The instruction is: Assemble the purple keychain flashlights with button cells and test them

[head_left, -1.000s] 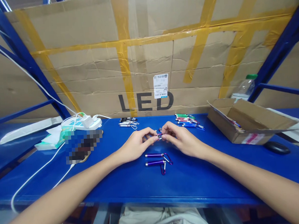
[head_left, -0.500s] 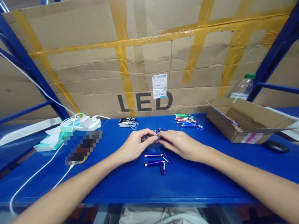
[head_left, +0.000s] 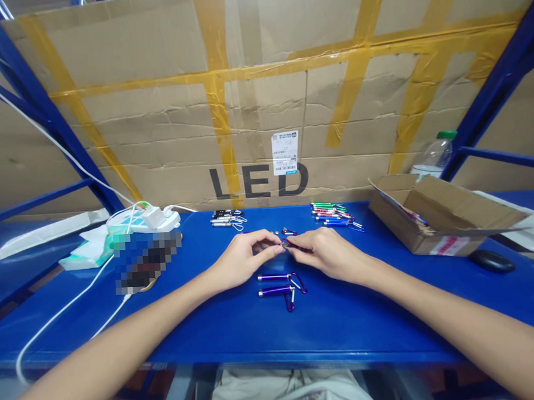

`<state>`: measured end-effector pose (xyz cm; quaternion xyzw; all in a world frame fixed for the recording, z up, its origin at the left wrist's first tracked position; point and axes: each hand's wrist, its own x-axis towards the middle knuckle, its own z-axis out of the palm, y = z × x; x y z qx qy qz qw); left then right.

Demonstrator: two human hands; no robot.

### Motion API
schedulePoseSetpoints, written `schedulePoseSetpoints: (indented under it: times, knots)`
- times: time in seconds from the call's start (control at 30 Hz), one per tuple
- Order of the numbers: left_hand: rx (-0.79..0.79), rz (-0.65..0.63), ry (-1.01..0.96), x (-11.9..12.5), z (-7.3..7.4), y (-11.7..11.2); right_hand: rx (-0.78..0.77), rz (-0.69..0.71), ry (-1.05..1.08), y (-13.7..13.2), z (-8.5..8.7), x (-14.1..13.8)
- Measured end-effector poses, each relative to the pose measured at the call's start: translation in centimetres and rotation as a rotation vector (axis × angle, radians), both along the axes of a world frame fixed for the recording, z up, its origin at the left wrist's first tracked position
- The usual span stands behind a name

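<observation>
My left hand (head_left: 241,258) and my right hand (head_left: 330,253) meet over the middle of the blue table, fingertips almost touching. Both pinch a small silver piece with a reddish loop (head_left: 284,243); fingers cover most of it, so its kind is unclear. Just beyond the fingertips lies a small dark red carabiner clip (head_left: 289,231), with a tiny silvery part (head_left: 276,232) beside it. Nearer to me, two purple mini flashlights rest one below the other, the upper flashlight (head_left: 274,277) and the lower flashlight (head_left: 274,291), each with a carabiner at its right end.
Black and silver flashlights (head_left: 227,219) lie at the back, with green, red and blue flashlights (head_left: 333,214) farther right. An open cardboard box (head_left: 452,244) and a black mouse (head_left: 493,261) stand right. Left are a power strip (head_left: 172,220), tissues (head_left: 88,251) and a blurred object (head_left: 149,263).
The fingertips and the small piece have shifted slightly right and turned a little. My right hand has drawn back slightly, showing more of the carabiner behind. The purple flashlights lie unmoved.
</observation>
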<state>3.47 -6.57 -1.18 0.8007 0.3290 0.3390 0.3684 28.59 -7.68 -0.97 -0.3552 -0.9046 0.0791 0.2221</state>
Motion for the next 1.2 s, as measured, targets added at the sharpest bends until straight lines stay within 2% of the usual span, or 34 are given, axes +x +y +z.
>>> schedulePoseSetpoints:
  times: [0.33, 0.87, 1.03, 1.2]
  knots:
    - [0.052, 0.025, 0.070, -0.07, -0.10, 0.28, 0.020, 0.010, 0.035, 0.17, -0.08, 0.07]
    - [0.064, -0.016, 0.045, -0.06, -0.38, 0.52, 0.148, 0.086, 0.060, -0.15, -0.39, -0.14]
    - [0.026, -0.015, 0.009, 0.06, -0.24, 0.30, 0.136, 0.099, 0.078, -0.16, -0.49, -0.07]
    - [0.064, 0.013, 0.010, 0.13, -0.10, 0.12, 0.153, 0.075, 0.062, -0.07, -0.29, 0.05]
